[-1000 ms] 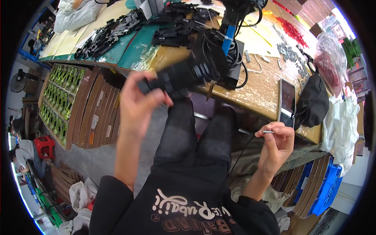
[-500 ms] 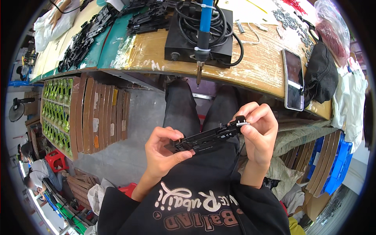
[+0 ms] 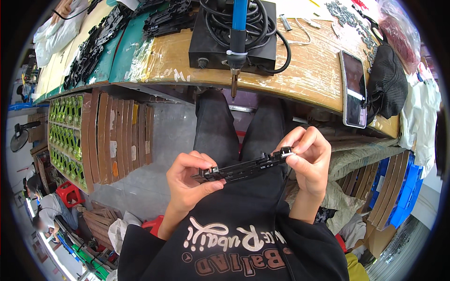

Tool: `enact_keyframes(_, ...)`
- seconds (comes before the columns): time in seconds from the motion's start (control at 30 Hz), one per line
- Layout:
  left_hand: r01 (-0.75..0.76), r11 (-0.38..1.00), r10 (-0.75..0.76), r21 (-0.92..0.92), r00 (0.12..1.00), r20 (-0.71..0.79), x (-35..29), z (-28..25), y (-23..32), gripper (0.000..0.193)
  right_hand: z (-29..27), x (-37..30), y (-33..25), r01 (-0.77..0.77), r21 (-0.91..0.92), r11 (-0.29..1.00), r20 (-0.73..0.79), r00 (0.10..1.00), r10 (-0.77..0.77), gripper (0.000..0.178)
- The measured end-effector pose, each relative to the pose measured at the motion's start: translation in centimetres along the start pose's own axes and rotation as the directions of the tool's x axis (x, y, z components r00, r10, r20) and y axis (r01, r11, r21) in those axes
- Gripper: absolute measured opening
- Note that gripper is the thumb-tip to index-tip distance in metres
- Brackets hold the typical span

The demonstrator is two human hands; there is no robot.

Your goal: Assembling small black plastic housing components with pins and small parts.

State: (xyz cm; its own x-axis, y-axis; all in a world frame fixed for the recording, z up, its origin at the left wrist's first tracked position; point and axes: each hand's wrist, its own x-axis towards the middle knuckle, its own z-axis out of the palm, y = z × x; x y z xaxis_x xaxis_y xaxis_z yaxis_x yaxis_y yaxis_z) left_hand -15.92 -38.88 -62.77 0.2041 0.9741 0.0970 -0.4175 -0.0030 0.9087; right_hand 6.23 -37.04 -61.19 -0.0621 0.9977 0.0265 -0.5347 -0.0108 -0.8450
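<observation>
Both of my hands hold a long, narrow black plastic part (image 3: 248,169) above my lap. My left hand (image 3: 189,177) pinches its left end between thumb and fingers. At the other end, which sits a little higher, my right hand (image 3: 308,157) grips near a small raised block with a light metal strip. Small pale markings show on the side of the part. Beyond my hands, a blue-handled electric soldering iron or driver (image 3: 238,42) hangs tip down over the table edge.
On the wooden table (image 3: 318,70) stands a black box (image 3: 197,51) with coiled cable. A phone (image 3: 354,89) and a black pouch (image 3: 388,82) lie at the right. Black plastic parts (image 3: 96,44) are piled far left. Stacked trays (image 3: 117,140) stand lower left; a person (image 3: 51,210) sits beyond.
The black plastic part has tilted, showing more of its edge, and its left end has shifted slightly left with my left hand. The table view has slid a little leftward.
</observation>
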Motion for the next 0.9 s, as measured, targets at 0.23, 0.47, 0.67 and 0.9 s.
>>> enact_keyframes(0.23, 0.012, 1.0, -0.013, -0.022, 0.999, -0.033, -0.14, -0.31, 0.07, 0.033, 0.07, -0.23, 0.39, -0.022, 0.022, 0.999, 0.017, 1.0, 0.022, 0.018)
enact_keyframes(0.47, 0.056, 0.997, -0.057, -0.056, 0.998, -0.027, 0.01, -0.41, 0.24, 0.032, -0.18, -0.59, 0.44, -0.016, -0.022, 1.0, 0.009, 1.0, 0.016, 0.018)
enact_keyframes(0.67, 0.08, 0.995, -0.084, -0.06, 0.994, -0.064, 0.12, -0.51, 0.21, 0.033, 0.27, -1.0, 0.23, 0.031, -0.135, 0.99, -0.01, 0.999, -0.033, 0.019)
enact_keyframes(0.9, 0.053, 0.997, -0.057, -0.062, 0.996, -0.067, 0.02, -0.36, -0.14, 0.033, -0.17, -0.94, 0.88, 0.009, -0.067, 0.998, -0.023, 1.0, -0.011, 0.019)
